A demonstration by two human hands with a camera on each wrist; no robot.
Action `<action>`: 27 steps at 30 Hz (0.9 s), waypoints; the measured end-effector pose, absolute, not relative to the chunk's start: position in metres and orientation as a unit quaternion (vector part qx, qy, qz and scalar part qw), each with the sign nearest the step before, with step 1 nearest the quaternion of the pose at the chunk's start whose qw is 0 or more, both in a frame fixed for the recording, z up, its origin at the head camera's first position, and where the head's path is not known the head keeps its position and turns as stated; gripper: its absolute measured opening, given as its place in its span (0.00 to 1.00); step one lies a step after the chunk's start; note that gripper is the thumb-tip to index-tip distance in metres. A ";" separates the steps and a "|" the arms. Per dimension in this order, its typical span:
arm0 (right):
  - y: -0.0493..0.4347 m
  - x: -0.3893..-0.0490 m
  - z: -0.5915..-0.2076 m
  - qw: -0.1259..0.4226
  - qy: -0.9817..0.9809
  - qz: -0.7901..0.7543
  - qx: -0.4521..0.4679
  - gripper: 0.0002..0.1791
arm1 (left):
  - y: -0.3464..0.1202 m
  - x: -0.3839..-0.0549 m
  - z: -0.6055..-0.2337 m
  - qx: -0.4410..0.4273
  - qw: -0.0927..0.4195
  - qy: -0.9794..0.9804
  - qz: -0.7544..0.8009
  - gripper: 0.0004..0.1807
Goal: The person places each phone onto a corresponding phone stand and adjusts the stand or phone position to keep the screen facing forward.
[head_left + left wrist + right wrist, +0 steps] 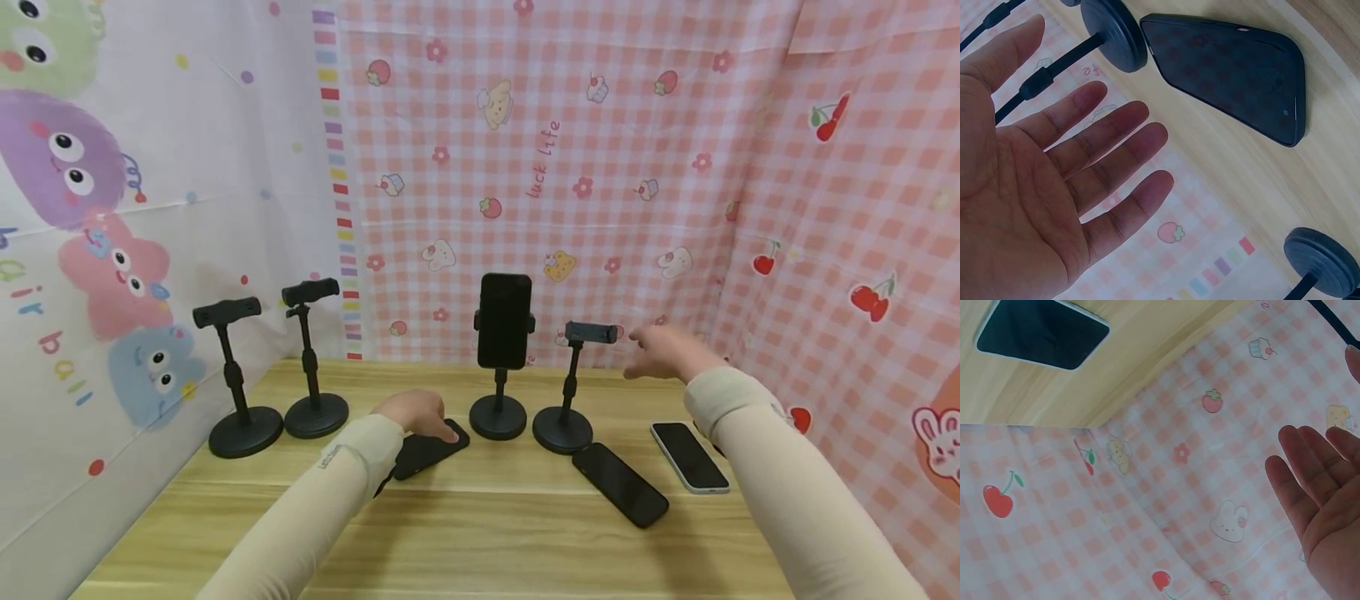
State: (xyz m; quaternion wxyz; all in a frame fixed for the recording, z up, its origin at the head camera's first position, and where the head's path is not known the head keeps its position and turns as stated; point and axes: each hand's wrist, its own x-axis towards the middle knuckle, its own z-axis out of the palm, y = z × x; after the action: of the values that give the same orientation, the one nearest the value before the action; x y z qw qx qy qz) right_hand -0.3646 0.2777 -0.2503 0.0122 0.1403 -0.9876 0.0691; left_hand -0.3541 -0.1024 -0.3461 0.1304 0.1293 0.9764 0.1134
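My left hand hovers over a black phone that lies screen up on the table. In the left wrist view its fingers are spread and hold nothing, with the phone beyond the fingertips. My right hand is in the air just right of the clamp of a black phone stand. Its fingers are extended and hold nothing in the right wrist view. Left of that stand, an upright black phone sits in the clamp of another phone stand.
Two phone stands with bare clamps stand at the left of the wooden table. At the right lie a black phone and a white-edged phone, both flat. Patterned cloth hangs behind and at both sides.
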 end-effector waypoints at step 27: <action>0.285 -0.345 -0.326 -0.069 -0.988 0.101 0.097 0.39 | -0.097 -0.353 -0.356 0.135 0.125 0.975 0.125 0.28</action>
State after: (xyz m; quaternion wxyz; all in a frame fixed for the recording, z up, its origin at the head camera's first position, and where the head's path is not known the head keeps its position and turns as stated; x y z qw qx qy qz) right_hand -0.3453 0.2846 -0.3257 -0.0691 0.0966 -0.9877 0.1014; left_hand -0.3528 -0.0972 -0.3561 0.1250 0.1348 0.9750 0.1250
